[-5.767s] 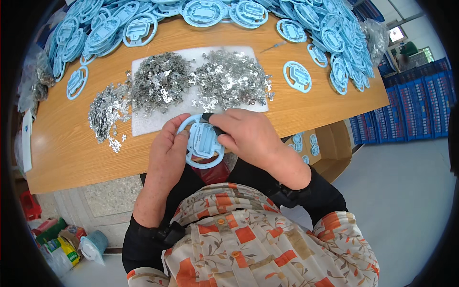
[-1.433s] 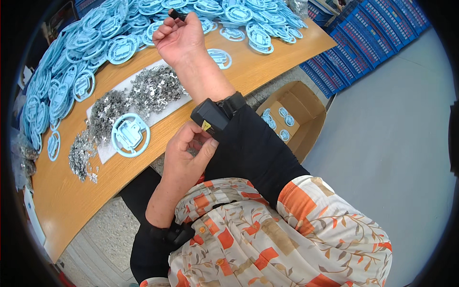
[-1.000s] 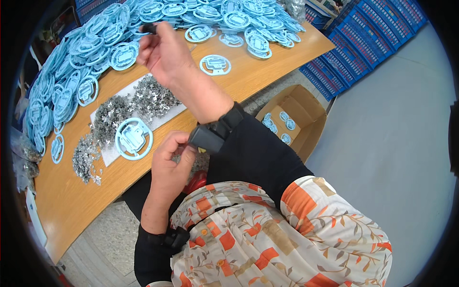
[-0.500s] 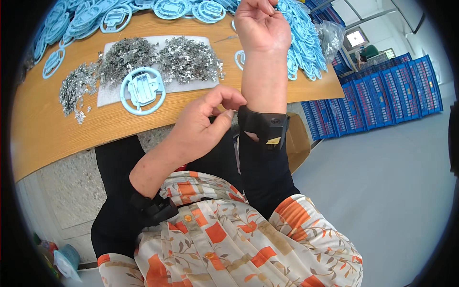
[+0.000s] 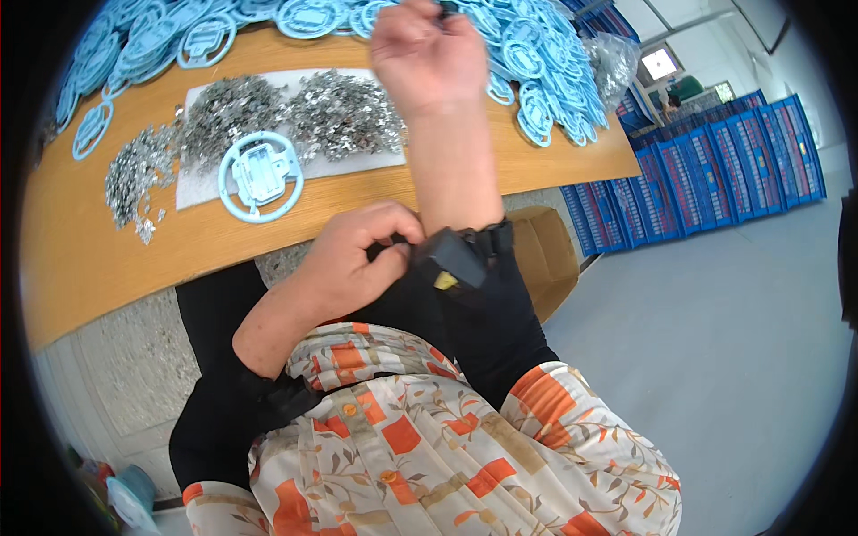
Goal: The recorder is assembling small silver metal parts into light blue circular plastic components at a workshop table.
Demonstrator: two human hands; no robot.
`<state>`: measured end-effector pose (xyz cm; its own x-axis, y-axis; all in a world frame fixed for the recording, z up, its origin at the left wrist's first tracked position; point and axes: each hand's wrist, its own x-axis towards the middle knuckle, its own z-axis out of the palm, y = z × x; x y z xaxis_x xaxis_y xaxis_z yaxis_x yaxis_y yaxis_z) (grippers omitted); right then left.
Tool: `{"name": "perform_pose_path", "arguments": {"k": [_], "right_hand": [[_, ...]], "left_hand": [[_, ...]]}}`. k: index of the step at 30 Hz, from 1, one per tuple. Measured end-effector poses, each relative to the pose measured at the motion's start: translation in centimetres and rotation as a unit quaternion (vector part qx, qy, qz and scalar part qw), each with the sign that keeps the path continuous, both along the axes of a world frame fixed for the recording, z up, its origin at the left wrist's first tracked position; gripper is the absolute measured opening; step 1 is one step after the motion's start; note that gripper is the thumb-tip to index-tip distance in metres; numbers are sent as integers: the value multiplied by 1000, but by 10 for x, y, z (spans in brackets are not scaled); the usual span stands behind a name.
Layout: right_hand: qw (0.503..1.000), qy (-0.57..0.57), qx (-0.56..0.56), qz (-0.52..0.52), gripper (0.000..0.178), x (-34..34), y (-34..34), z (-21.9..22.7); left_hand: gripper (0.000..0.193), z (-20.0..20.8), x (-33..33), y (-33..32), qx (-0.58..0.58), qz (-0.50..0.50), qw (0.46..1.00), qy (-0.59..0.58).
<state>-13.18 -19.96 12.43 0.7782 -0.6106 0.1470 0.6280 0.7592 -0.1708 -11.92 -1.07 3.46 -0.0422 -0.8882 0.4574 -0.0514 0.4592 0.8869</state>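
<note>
My right hand (image 5: 431, 58) is raised over the far side of the table, blurred, its fingers curled. A small dark item (image 5: 446, 9) shows at its fingertips, too little of it visible to name. A black strapped device (image 5: 458, 259) sits on my right forearm. My left hand (image 5: 353, 259) is beside that device with thumb and fingers curled together; what they hold, if anything, is hidden. One light-blue plastic steering-wheel-shaped part (image 5: 261, 177) lies on the near edge of a white foam sheet (image 5: 198, 191). Small silvery metal pieces (image 5: 344, 114) are heaped on the sheet.
More metal pieces (image 5: 140, 177) spill onto the wooden table (image 5: 89, 255) at left. Light-blue parts (image 5: 545, 67) pile along the back and right. A cardboard box (image 5: 543, 259) stands below the table's right end. Blue racks (image 5: 706, 179) line the floor beyond.
My right hand and forearm have swung left, and the forearm device has turned with them. My left hand has shifted slightly left and down, staying beside the device.
</note>
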Motion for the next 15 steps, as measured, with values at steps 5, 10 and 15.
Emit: {"name": "perform_pose_path", "arguments": {"k": [5,10,15], "right_hand": [[980,179,-58,-58,31,20,13,-20],[875,353,-309,-118,25,28,41,-39],[549,426,-657,-294,26,46,64,-53]], "left_hand": [[21,-9,3,3,-15,195,979,-50],[23,49,24,14,23,245,967,-56],[29,89,3,14,-138,161,938,-276]]}}
